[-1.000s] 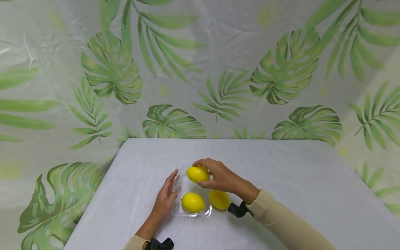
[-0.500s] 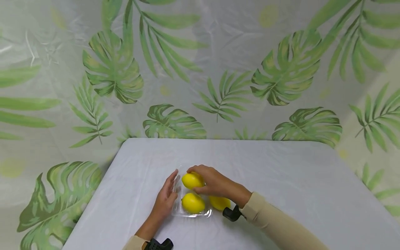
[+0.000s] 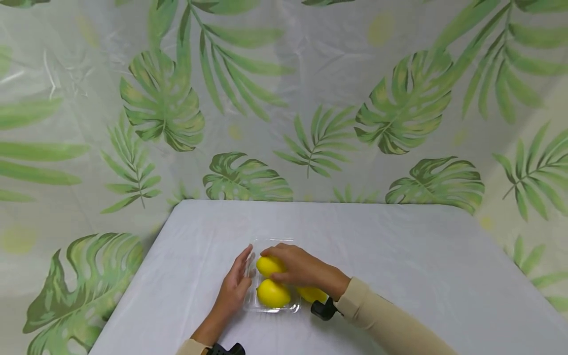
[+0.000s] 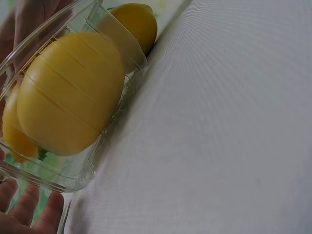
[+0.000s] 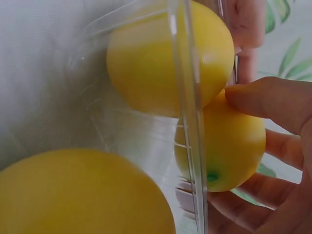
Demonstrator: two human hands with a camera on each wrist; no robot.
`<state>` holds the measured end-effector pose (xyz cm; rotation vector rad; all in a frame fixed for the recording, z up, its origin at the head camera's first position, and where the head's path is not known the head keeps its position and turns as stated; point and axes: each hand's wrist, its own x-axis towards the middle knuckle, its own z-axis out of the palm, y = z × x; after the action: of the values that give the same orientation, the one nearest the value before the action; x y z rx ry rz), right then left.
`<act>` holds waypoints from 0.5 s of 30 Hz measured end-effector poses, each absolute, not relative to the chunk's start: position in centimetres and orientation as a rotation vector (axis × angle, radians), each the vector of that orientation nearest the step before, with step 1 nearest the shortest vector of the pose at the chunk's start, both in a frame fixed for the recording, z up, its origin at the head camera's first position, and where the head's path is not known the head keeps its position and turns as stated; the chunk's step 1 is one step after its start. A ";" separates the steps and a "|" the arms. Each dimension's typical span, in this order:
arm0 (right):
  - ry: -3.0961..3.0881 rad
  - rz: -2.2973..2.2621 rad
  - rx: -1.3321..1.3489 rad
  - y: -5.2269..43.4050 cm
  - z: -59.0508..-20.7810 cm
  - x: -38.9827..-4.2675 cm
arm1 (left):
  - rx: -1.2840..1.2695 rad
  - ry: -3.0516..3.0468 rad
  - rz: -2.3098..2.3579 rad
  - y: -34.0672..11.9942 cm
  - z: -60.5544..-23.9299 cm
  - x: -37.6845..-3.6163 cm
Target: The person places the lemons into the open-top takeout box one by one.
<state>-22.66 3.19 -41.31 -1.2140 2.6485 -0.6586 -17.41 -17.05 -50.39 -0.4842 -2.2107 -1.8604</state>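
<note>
My right hand (image 3: 301, 266) holds a yellow lemon (image 3: 268, 266) in the far half of a clear plastic box (image 3: 284, 311). Thumb and fingers curve round this lemon (image 5: 239, 141) in the right wrist view. Nearer the front of the box lies a second lemon (image 3: 273, 294), right beside the held one. A third lemon (image 3: 313, 294) rests on the table just right of the box, partly covered by my right wrist. Along the box's left wall lies my left hand (image 3: 232, 283), fingers straight and touching it. Its fingertips (image 4: 48, 212) show by the rim in the left wrist view.
A table with a white cloth (image 3: 399, 256) carries everything. Behind it hangs a pale curtain (image 3: 319, 74) printed with green leaves. Black wrist cameras sit at both cuffs, the right camera (image 3: 324, 309) close to the third lemon.
My right hand has lowered the held lemon into the box, moving left and toward me until it is next to the second lemon. My left hand has stayed at the box's side.
</note>
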 end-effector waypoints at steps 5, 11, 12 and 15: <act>2.630 -0.630 -1.191 2.7 -41.4 -22.6 | -0.474 -2.216 -1.882 -17.1 -50.4 -17.3; 2.601 -0.608 -1.180 2.2 -41.5 -22.8 | -0.456 -2.216 -1.877 -17.1 -50.3 -17.2; 2.599 -0.606 -1.175 2.1 -41.5 -22.9 | -0.457 -2.216 -1.876 -17.1 -50.3 -17.2; 2.597 -0.594 -1.163 2.0 -41.7 -23.0 | -0.456 -2.216 -1.874 -17.1 -50.2 -17.2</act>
<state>-23.02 2.01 -41.67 -1.1628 2.5968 -0.5945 -17.17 -17.07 -50.15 -0.4560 -2.2164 -1.8737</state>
